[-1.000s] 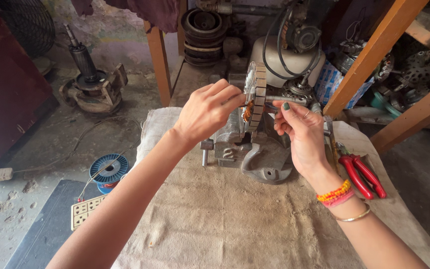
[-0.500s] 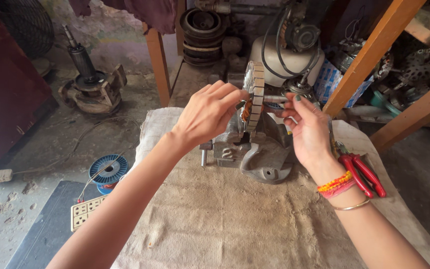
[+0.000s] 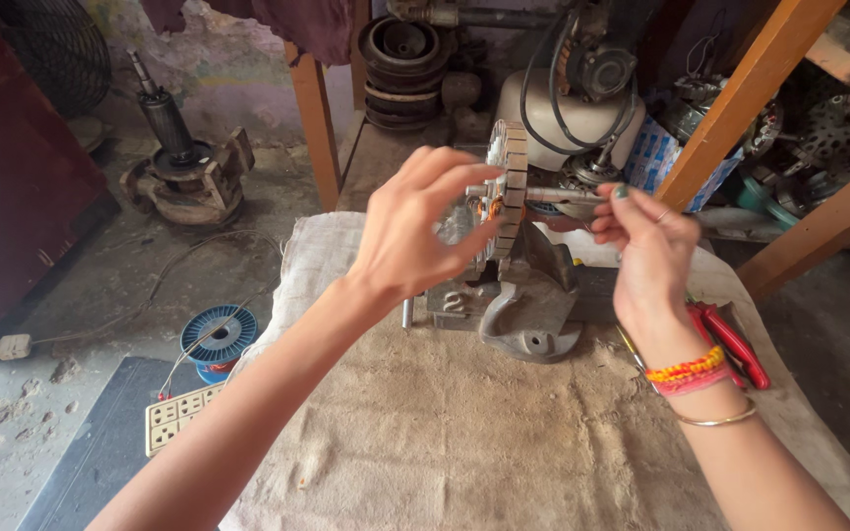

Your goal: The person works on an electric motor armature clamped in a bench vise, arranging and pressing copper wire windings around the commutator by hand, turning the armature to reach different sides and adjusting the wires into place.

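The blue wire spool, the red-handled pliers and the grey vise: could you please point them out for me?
blue wire spool [image 3: 218, 335], head view, on its round top flange.
red-handled pliers [image 3: 740, 349], head view, on one handle.
grey vise [image 3: 533, 300], head view, on its cast body.

Both hands have lifted the stator [image 3: 512, 187] higher.

My arms are bare, no sleeves. My right hand [image 3: 646, 251] wears a ring and green nail polish. Its wrist carries orange and pink thread bands and a thin metal bangle.

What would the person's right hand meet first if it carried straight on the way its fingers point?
Probably the slotted round metal stator core: the right hand points left along the thin metal shaft toward it, though depth is unclear.
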### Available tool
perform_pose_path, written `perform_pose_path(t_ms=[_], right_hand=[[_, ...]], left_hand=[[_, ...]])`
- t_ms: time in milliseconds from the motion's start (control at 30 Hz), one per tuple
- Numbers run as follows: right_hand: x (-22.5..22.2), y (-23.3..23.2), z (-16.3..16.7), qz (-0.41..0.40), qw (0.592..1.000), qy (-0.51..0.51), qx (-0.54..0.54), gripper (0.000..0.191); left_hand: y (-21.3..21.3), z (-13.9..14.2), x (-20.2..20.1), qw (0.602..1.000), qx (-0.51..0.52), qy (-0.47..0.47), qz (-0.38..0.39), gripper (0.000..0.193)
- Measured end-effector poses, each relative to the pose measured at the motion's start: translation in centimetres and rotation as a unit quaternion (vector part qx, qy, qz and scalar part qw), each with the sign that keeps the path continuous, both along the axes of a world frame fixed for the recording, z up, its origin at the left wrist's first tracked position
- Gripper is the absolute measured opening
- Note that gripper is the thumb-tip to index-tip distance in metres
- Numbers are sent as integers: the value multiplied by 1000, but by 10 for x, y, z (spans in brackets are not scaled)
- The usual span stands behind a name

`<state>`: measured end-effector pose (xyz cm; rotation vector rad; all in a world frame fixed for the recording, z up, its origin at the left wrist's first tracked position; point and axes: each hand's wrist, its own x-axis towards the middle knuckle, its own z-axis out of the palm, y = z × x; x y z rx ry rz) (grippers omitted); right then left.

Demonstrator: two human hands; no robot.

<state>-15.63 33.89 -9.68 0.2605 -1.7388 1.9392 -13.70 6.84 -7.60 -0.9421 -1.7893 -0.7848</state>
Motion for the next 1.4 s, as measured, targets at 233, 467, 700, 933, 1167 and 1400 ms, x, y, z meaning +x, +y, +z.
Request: perform_pose_path(t_ms=[233,467,700,933,1167,1400], right_hand=[[20,-16,37,-24,989,99,103,19],[27,-35,39,-31,981,99,161,18],[36,-52,26,-61,876,264,399,21],[33,-46,31,-113,816,267,500,24],[6,-48,25,9,944,117,309,18],[-11,-47,17,18,971,63,232,10]], left_hand=[[47,49,-36,984,-169,41,32,14],[53,79,-75,983,-173,-54,-13,10],[40,74,-64,997,-78,-4,-27,10],[29,68,-45,993,-38,-82,-72,12],[29,68,-47,997,-43,-25,-62,13],[34,66,-48,996,-30,-46,-69,12]])
